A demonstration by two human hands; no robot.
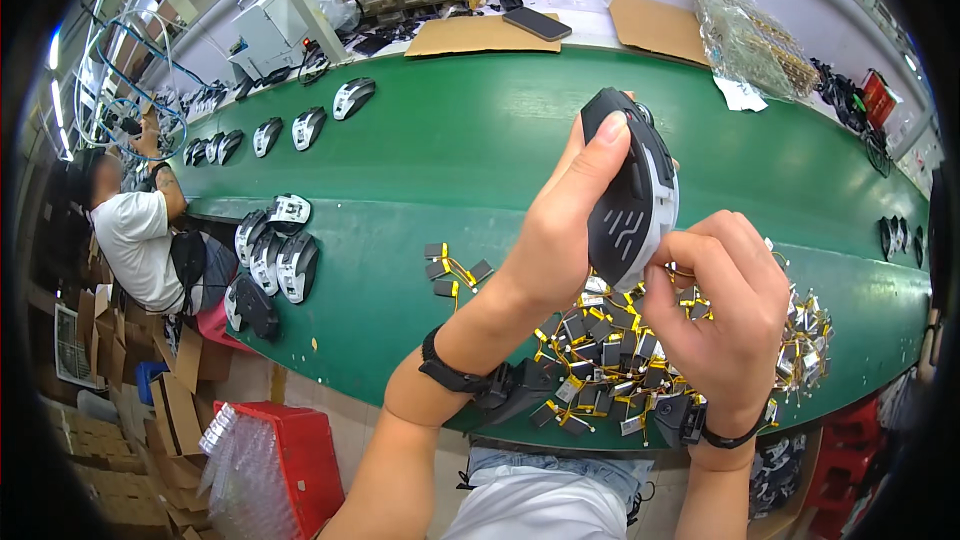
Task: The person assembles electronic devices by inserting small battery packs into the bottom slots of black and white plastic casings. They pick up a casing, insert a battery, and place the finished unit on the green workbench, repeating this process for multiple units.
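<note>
My left hand grips a black and light-grey computer mouse, tilted up on its end over the bench. The thumb presses on its dark side and the other fingers are behind it. My right hand has thumb and forefinger pinched together at the mouse's lower grey edge. Whatever lies between those fingertips is too small or hidden to make out. Beneath both hands spreads a heap of small battery packs with yellow tape and thin wires, partly covered by the right hand.
Several partly built mice sit in a cluster on the green bench at left. More mice line the far strip. A phone lies on cardboard at the back. Another person works at far left, near a red crate.
</note>
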